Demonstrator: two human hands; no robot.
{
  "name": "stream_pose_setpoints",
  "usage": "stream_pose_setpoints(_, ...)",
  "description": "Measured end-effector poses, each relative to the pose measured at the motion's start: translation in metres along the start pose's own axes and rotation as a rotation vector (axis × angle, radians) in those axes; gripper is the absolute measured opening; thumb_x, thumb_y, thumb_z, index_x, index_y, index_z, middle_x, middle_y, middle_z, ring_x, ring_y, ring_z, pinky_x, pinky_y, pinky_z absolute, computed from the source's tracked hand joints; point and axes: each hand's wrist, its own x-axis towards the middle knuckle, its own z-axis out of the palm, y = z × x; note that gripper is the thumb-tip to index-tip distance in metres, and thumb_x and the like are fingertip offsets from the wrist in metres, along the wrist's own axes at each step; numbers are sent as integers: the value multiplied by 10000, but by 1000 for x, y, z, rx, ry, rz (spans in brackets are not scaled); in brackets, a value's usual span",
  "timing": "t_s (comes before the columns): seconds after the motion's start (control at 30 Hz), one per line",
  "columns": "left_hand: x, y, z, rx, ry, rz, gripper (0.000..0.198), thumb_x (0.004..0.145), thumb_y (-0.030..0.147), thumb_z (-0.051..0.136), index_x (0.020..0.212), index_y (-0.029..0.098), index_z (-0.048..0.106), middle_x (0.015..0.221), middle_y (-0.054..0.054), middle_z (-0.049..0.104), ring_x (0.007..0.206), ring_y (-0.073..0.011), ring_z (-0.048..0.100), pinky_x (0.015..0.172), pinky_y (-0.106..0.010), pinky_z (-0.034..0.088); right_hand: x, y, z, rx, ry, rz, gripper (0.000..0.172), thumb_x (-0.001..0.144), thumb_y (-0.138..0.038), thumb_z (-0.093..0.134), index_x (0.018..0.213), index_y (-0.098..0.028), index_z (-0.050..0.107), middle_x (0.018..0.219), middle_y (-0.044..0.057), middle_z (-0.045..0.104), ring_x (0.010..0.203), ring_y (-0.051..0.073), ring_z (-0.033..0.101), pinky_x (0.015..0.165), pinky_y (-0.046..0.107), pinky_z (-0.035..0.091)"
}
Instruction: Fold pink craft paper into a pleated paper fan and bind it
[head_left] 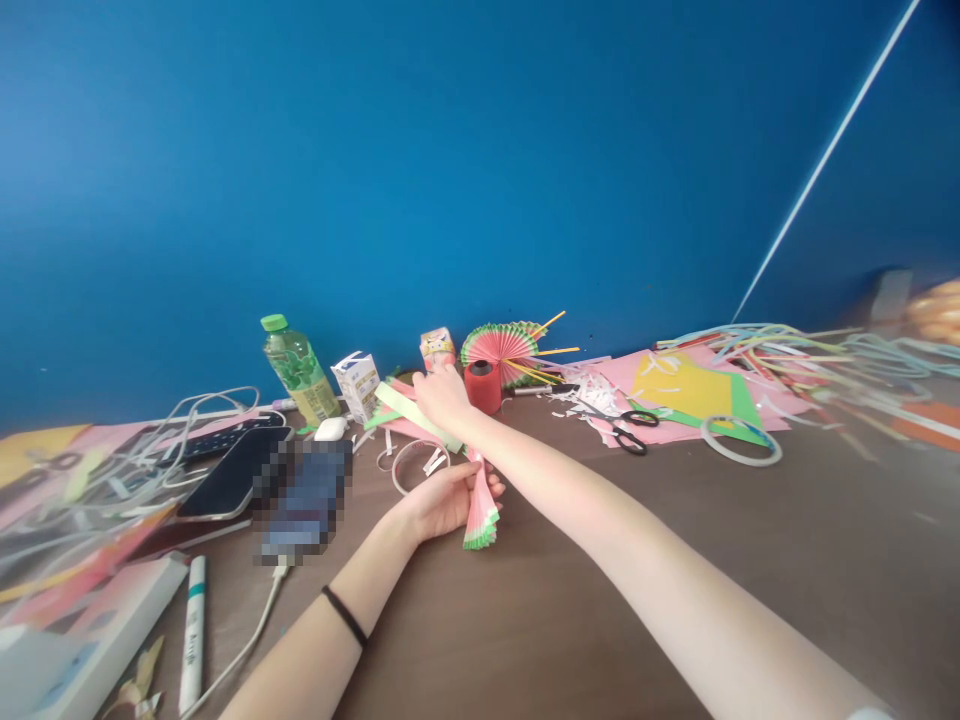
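Note:
My left hand (442,500) rests on the brown table, its fingers closed around a folded pink paper fan with a green edge (481,510). My right arm stretches forward across it. My right hand (441,395) is far out over the table, beside a red spool (483,386), with its fingers on a pale green paper strip (409,410). An opened pink and green paper fan with yellow sticks (504,347) stands behind the spool. A tape ring (416,462) lies just ahead of my left hand.
A green bottle (298,372), a small carton (358,384), a phone (232,472), cables and a marker (193,630) crowd the left. Scissors (624,428), a tape ring (740,440), coloured paper sheets (690,390) and strips lie right. A blue wall stands behind.

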Motion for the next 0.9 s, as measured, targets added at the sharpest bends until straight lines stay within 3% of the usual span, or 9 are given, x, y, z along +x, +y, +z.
stream_pose_setpoints(0.07, -1, 1, 1, 2, 27, 3, 166, 843, 170, 447, 737, 100, 555, 722, -64, 597, 697, -140, 602, 745, -300, 467, -4, 2, -10, -26, 89, -51, 247, 849, -109, 347, 1023, -76, 519, 1029, 189, 612, 1104, 276, 442, 916, 405, 289)
stream_pose_setpoints(0.17, -2, 2, 4, 12, 61, 13, 148, 842, 159, 443, 753, 106, 548, 727, -59, 588, 697, -142, 602, 726, -300, 473, -9, 9, -24, 8, 195, -72, 211, 856, -117, 344, 989, -96, 507, 957, 159, 625, 1006, 261, 492, 854, 391, 328)
stream_pose_setpoints(0.33, -4, 0, 4, 20, 36, 41, 112, 826, 169, 479, 767, 109, 553, 741, -62, 586, 718, -146, 604, 734, -298, 473, -23, 35, -38, 441, 319, -10, 213, 858, -166, 357, 1049, -158, 450, 953, 70, 594, 819, 165, 554, 708, 295, 415)
stream_pose_setpoints(0.47, -1, -3, 1, 27, 42, 102, 94, 808, 164, 510, 755, 109, 564, 760, -64, 596, 747, -149, 608, 755, -297, 469, -44, 64, -37, 647, 417, 15, 251, 796, -172, 434, 1041, -153, 486, 986, 72, 568, 910, 166, 541, 804, 306, 417)
stream_pose_setpoints(0.6, 3, 1, -3, 56, 171, 255, 58, 771, 162, 562, 794, 120, 595, 931, -103, 625, 868, -198, 617, 824, -340, 463, -75, 88, -25, 741, 539, 127, 223, 815, -256, 423, 999, -150, 488, 1051, 115, 550, 1003, 198, 514, 890, 341, 386)
stream_pose_setpoints(0.73, 8, 10, -12, 27, 255, 424, 94, 757, 173, 574, 833, 135, 614, 1096, -121, 595, 1030, -238, 567, 890, -355, 447, -107, 99, -7, 901, 500, 237, 232, 835, -354, 386, 981, -182, 441, 1039, 96, 548, 986, 194, 515, 862, 328, 397)
stream_pose_setpoints(0.9, 13, 13, -17, 76, 275, 479, 114, 753, 167, 567, 837, 108, 616, 1014, -134, 637, 981, -246, 596, 874, -356, 466, -131, 103, 14, 1103, 370, 319, 180, 796, -363, 431, 889, -208, 436, 926, 42, 566, 847, 181, 533, 815, 320, 407)
